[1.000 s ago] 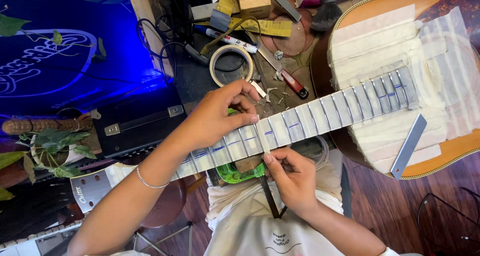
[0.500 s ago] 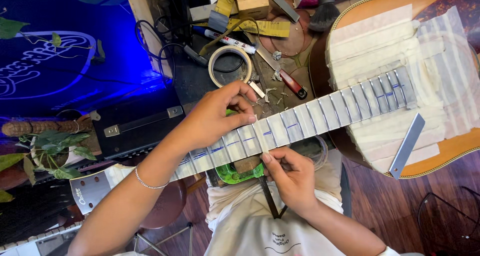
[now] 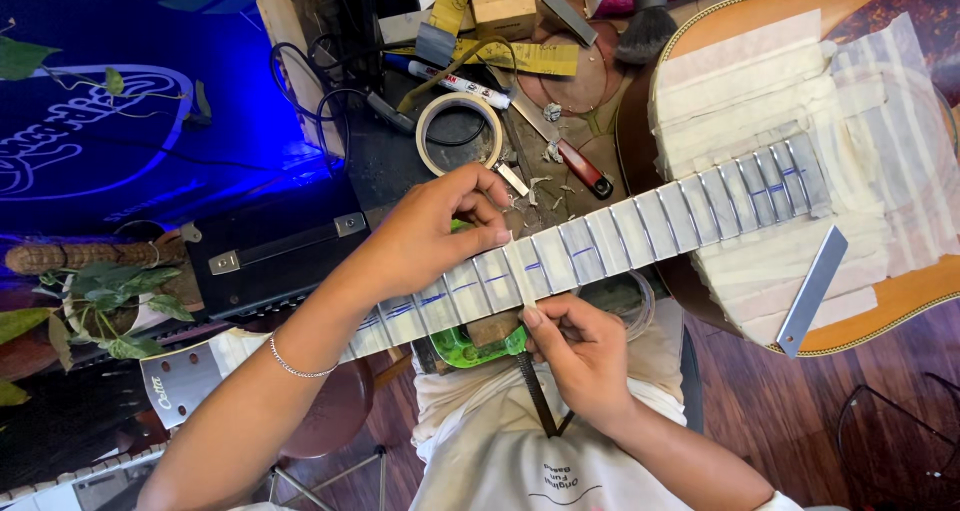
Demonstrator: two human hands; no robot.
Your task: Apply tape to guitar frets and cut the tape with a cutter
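Across the lap lies the neck (image 3: pixel 600 236), frets masked in pale tape; since a second ago the left hand (image 3: pixel 430 233) has slid a little towards the body (image 3: pixel 760 61), and a fresh strip (image 3: pixel 520 271) now crosses the fretboard; its fingers curl shut, pinning the strip's far end; the right hand (image 3: pixel 580 356) pinches the near end at the neck's edge. So the masking seems to advance fret by fret; beyond, a tape roll (image 3: pixel 458 131) and blade (image 3: pixel 812 289) crowd the bench, leaving room only along the neck.

tape roll (image 3: pixel 458 131) | marker (image 3: pixel 458 84) | brush (image 3: pixel 647 21) | metal ruler (image 3: pixel 812 290) | plant (image 3: pixel 105 301)
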